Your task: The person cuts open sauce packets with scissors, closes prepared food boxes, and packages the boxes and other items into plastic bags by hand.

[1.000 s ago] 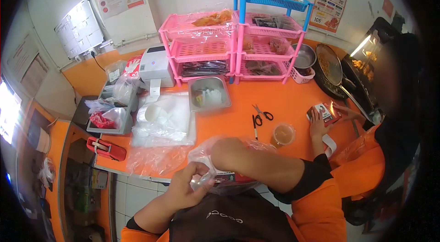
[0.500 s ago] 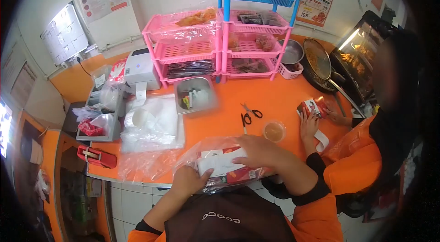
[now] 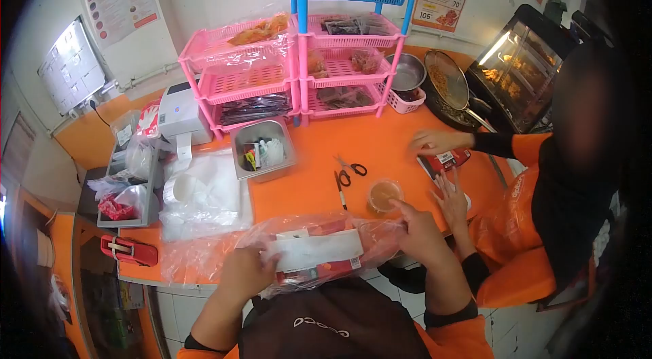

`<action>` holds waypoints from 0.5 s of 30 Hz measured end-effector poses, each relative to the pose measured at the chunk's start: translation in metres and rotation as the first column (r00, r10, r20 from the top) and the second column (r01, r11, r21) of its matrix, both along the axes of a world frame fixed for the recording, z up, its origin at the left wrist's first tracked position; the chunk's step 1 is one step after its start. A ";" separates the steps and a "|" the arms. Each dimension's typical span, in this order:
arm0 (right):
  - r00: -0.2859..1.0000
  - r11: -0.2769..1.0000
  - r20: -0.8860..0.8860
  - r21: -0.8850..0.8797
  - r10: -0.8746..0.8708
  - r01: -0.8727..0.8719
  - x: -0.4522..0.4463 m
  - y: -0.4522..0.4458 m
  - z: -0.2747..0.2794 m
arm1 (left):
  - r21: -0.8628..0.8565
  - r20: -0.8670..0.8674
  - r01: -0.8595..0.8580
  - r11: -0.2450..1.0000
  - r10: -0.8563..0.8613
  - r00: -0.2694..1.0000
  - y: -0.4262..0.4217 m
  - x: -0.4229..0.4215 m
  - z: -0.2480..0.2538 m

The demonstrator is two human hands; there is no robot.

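Note:
Red boxes (image 3: 326, 228) lie inside a clear plastic bag (image 3: 384, 240) at the table's front edge, with a white paper slip (image 3: 319, 250) across the top. My left hand (image 3: 248, 272) is closed on the bag's left side, its fingers curled at the slip's left end. My right hand (image 3: 420, 237) grips the bag's right edge and pulls the film out sideways; part of its grip is hidden. Just beyond the right fingers stands a clear cup of brown sauce (image 3: 384, 194). Black-handled scissors (image 3: 348, 172) and a thin pen-like stick (image 3: 340, 190) lie behind the bag.
To the right, a co-worker's hands (image 3: 449, 199) rest on a red box (image 3: 451, 157). Pink racks (image 3: 238, 87) stand behind, with a metal tub (image 3: 263, 172) before them. Left are plastic sheets (image 3: 204, 206), a red tape dispenser (image 3: 129, 250) and a grey organiser (image 3: 151, 203).
My right hand has moved off the slip to the bag's right edge, spreading the film. My left hand has shifted to the bag's left side. The co-worker's far hand has lifted over the red box.

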State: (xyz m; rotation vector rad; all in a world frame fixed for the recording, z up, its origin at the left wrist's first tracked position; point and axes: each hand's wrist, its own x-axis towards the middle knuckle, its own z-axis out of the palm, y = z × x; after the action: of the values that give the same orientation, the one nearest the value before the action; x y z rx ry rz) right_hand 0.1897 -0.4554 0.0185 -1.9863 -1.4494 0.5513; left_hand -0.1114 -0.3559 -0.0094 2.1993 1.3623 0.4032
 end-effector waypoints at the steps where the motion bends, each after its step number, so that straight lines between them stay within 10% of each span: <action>1: 1.000 0.999 0.021 -0.034 0.013 -0.013 -0.002 -0.002 0.011 | -0.038 0.053 0.022 0.999 -0.020 0.998 0.002 -0.007 0.011; 6: 0.977 0.988 -0.153 0.066 0.151 -0.142 0.001 0.002 0.043 | -0.185 0.611 0.190 0.964 -0.039 0.791 0.004 -0.041 0.069; 9: 0.682 0.971 -0.698 0.223 0.218 -0.082 -0.004 0.012 0.061 | -0.293 0.875 0.221 0.930 0.168 0.454 0.001 -0.044 0.094; 13: 0.527 0.942 -0.787 0.322 0.320 -0.091 -0.026 0.016 0.060 | -0.072 0.881 0.178 0.981 -0.022 0.473 0.004 -0.029 0.088; 15: 0.463 0.908 -0.791 0.410 0.400 -0.083 -0.025 0.015 0.055 | 0.389 0.631 0.249 0.887 -0.453 0.630 0.026 -0.040 0.067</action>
State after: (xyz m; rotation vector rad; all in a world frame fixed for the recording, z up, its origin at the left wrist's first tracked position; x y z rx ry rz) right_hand 0.1647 -0.4402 0.0732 -0.9195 -1.0322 1.1623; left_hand -0.1517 -0.3303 0.0581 2.0804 0.4430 1.1931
